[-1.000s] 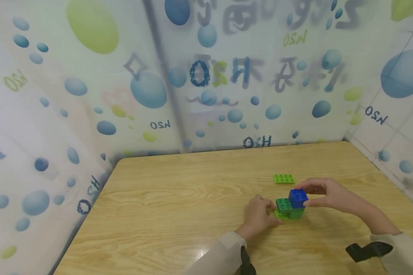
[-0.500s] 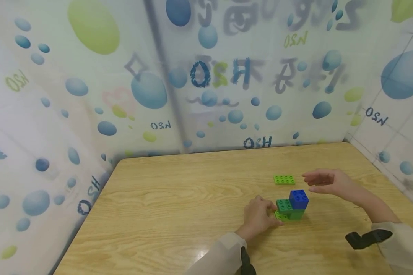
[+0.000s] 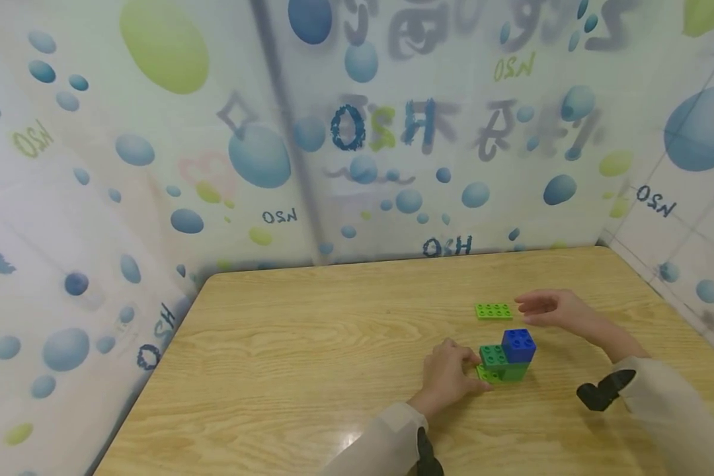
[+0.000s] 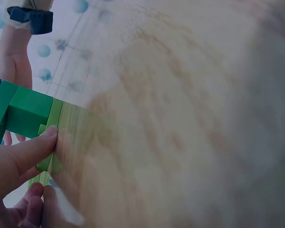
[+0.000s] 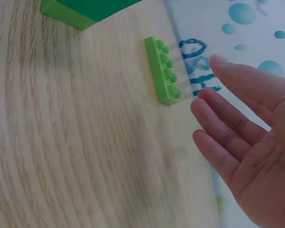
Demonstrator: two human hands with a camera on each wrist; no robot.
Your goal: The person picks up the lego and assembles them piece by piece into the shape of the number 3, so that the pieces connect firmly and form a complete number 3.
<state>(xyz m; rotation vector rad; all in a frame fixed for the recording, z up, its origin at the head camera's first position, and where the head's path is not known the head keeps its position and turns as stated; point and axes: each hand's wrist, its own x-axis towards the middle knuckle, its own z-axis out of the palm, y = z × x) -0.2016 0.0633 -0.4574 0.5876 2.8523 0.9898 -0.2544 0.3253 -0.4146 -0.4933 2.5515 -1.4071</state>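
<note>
A small stack of toy building bricks stands on the table: a lime plate (image 3: 486, 374) at the bottom, dark green bricks (image 3: 493, 356) above it and a blue brick (image 3: 519, 346) on top at the right. My left hand (image 3: 450, 371) pinches the left end of the bottom plate; in the left wrist view the thumb (image 4: 48, 133) presses on its edge. Behind the stack lies a loose lime plate (image 3: 493, 311), studs up. My right hand (image 3: 549, 308) hovers just right of that plate, fingers apart from it and holding nothing, as the right wrist view also shows.
The wooden table (image 3: 309, 344) reaches back to a patterned curtain wall (image 3: 357, 198) with blue and green drops. Another wall (image 3: 684, 198) borders the table on the right. Dark wrist straps (image 3: 605, 390) sit on the sleeves.
My right hand has let go of the blue brick, lifted back, then shifted left towards the loose lime plate. The blue brick stays on the stack. My left hand keeps its place.
</note>
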